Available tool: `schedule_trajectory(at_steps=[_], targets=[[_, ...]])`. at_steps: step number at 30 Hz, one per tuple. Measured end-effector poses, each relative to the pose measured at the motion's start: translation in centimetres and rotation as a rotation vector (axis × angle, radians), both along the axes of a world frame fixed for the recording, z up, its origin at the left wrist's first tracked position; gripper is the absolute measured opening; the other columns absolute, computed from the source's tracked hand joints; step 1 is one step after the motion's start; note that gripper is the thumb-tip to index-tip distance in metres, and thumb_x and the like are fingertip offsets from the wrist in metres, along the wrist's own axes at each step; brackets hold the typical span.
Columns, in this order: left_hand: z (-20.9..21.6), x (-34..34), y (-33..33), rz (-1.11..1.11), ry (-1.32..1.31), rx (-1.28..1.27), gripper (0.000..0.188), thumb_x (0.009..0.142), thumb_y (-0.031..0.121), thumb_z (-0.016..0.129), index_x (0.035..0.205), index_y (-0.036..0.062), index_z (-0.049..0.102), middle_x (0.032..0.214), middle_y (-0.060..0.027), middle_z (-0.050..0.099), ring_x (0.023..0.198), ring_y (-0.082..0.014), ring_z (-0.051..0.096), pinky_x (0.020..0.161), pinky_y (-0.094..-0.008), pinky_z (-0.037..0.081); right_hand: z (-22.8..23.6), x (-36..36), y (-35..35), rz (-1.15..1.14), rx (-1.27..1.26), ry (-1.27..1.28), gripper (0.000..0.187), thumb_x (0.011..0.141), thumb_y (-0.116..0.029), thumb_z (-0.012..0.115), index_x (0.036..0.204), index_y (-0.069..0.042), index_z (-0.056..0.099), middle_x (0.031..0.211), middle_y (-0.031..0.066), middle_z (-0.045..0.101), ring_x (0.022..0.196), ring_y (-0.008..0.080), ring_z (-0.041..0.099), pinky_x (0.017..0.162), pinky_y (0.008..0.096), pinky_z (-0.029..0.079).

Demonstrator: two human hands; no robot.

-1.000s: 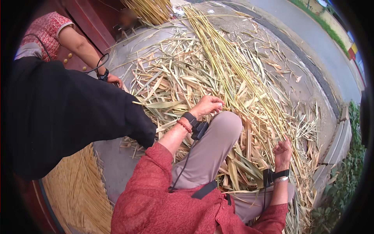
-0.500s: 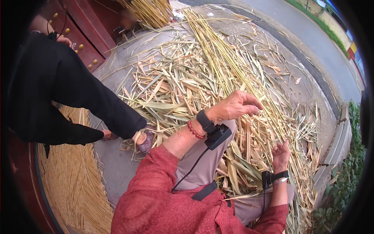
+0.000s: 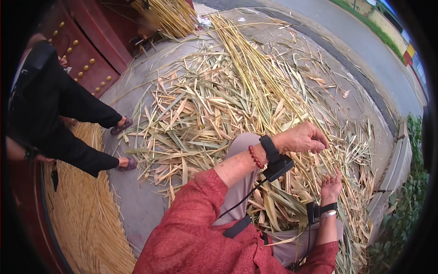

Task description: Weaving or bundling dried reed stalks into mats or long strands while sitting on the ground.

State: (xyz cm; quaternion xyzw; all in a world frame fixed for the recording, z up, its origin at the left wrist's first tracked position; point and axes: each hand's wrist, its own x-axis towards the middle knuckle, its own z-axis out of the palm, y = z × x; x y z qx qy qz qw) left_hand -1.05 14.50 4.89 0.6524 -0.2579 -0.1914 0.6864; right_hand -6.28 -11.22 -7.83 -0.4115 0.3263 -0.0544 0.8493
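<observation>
My left hand [image 3: 302,138], wearing a black strap and a red bead bracelet, hovers over the right side of the litter with its fingers bent down and the thumb close to them. Anything between those fingertips is too small to make out. Lower and to the right, my right hand [image 3: 331,187] is turned palm up with curled fingers, beside thin reed stalks; what it grips, if anything, is hidden. Long yellow reed stalks [image 3: 248,68] run from the far side down towards both hands. Dry leaves and husks [image 3: 200,109] lie in a wide heap beneath.
A person in black trousers [image 3: 86,109] stands at left, by a red studded door [image 3: 75,50]. Beside them lies a woven reed mat [image 3: 82,205]. An upright reed bundle [image 3: 171,18] stands at the far side. A stone kerb [image 3: 394,164] and plants [image 3: 406,210] border the right.
My left hand has moved right and slightly nearer, its fingers drawing closer together. My right hand has barely shifted. The person at left has stepped back from the leaf heap.
</observation>
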Motion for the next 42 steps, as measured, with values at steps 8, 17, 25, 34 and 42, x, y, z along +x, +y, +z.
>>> schedule_trajectory(at_steps=[8, 17, 25, 34, 42], targets=[[-5.3, 2.4, 0.3, 0.05, 0.129, -0.035, 0.014, 0.079, 0.007, 0.059, 0.091, 0.0002, 0.063, 0.075, -0.0035, 0.063, 0.067, -0.0076, 0.059, 0.062, -0.0199, 0.049, -4.9, 1.3, -4.9, -0.229, -0.027, 0.174, 0.02, 0.088, -0.029, 0.048, 0.084, -0.01, 0.052, 0.06, -0.0006, 0.052, 0.055, 0.0123, 0.053, 0.05, 0.0243, 0.047], [-5.5, 2.6, -0.8, 0.068, 0.165, -0.064, 0.016, 0.079, 0.009, 0.059, 0.092, 0.0011, 0.062, 0.077, -0.0031, 0.063, 0.066, -0.0069, 0.059, 0.059, -0.0192, 0.049, -3.1, 3.3, 1.4, 0.19, 0.12, 0.051, 0.034, 0.086, -0.039, 0.049, 0.111, -0.016, 0.049, 0.076, 0.0007, 0.051, 0.062, 0.0132, 0.05, 0.059, 0.0287, 0.044], [-6.0, 2.2, -0.6, 0.078, 0.133, 0.041, 0.015, 0.078, 0.006, 0.058, 0.091, -0.0001, 0.063, 0.074, -0.0037, 0.063, 0.066, -0.007, 0.059, 0.059, -0.0186, 0.048, -3.4, 3.1, 1.8, 0.417, 0.065, 0.151, 0.031, 0.086, -0.034, 0.048, 0.106, -0.011, 0.053, 0.074, 0.0025, 0.054, 0.06, 0.0146, 0.051, 0.057, 0.0304, 0.043], [-5.9, 1.8, -1.3, 0.021, 0.183, 0.077, 0.018, 0.081, 0.01, 0.057, 0.095, 0.0017, 0.062, 0.077, -0.0027, 0.062, 0.067, -0.0062, 0.057, 0.06, -0.0182, 0.047, -0.3, 0.8, 1.5, 0.444, 0.061, 0.068, 0.026, 0.084, -0.021, 0.048, 0.099, 0.0, 0.053, 0.068, 0.0022, 0.052, 0.056, 0.014, 0.053, 0.049, 0.0258, 0.044], [-4.0, 2.1, 0.6, 0.021, 0.246, 0.139, 0.022, 0.083, 0.016, 0.057, 0.101, 0.0029, 0.061, 0.082, -0.0047, 0.063, 0.071, -0.0078, 0.058, 0.067, -0.0201, 0.047, 0.5, 0.4, 0.4, 0.46, -0.021, 0.042, 0.021, 0.086, -0.02, 0.048, 0.092, -0.002, 0.056, 0.068, 0.0016, 0.052, 0.055, 0.0111, 0.054, 0.049, 0.0246, 0.046]])
